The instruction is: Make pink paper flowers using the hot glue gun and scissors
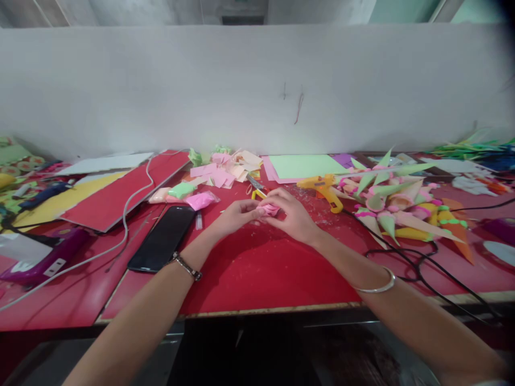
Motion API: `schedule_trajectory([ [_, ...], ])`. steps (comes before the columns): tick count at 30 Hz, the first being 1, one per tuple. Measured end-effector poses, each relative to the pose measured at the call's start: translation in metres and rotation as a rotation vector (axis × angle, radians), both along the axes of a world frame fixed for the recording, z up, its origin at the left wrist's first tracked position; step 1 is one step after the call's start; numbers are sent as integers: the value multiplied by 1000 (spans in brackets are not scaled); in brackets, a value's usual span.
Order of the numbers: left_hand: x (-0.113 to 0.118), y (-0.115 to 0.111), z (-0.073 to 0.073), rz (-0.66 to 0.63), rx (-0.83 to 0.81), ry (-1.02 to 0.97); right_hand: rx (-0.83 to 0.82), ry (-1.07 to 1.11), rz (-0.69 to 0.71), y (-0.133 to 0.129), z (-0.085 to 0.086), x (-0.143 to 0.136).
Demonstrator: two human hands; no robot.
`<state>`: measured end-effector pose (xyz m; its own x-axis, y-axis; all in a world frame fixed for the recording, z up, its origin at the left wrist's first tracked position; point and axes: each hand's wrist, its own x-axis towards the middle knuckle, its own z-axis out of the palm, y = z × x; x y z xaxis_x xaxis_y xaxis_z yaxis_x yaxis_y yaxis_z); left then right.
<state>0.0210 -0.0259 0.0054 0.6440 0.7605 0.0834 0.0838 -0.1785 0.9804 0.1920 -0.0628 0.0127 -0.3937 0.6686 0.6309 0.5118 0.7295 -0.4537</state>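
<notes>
Between both hands, above the red table (257, 279), is a small piece of folded pink paper (270, 209). My left hand (239, 217) pinches its left side with thumb and fingertips. Curved over the top and right side, my right hand (292, 214) grips the same paper. Scissors with yellow handles (257, 194) lie just behind the hands. To the right, a yellow glue gun (322, 190) rests on the table. A black phone (163, 238) lies by my left forearm.
Cut pink and peach paper pieces (223, 170) are heaped at the back, beside pale green sheets (303, 166). Paper cone shapes (386, 201) pile up at right, near a black cord (418, 262). A white cable (127, 214) crosses a red board (120, 190) on the left.
</notes>
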Motion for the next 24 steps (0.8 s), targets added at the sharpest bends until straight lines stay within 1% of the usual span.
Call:
schedule_trajectory([
  [3, 0, -2, 0, 5, -54, -2, 22, -15, 15, 1, -1, 0],
  [8, 1, -4, 0, 23, -80, -24, 29, -6, 21, 1, -1, 0],
  [12, 2, -2, -3, 22, -143, -74, 30, 0, 19, -1, 0, -1],
  [16, 1, -1, -4, 34, -200, -117, 20, -10, 70, -2, 3, 0],
  [19, 0, -1, -3, 47, -219, -94, 1, -20, 91, -1, 4, 1],
  [24, 1, -2, -3, 45, -220, -70, 5, -19, 81, 0, 2, 1],
])
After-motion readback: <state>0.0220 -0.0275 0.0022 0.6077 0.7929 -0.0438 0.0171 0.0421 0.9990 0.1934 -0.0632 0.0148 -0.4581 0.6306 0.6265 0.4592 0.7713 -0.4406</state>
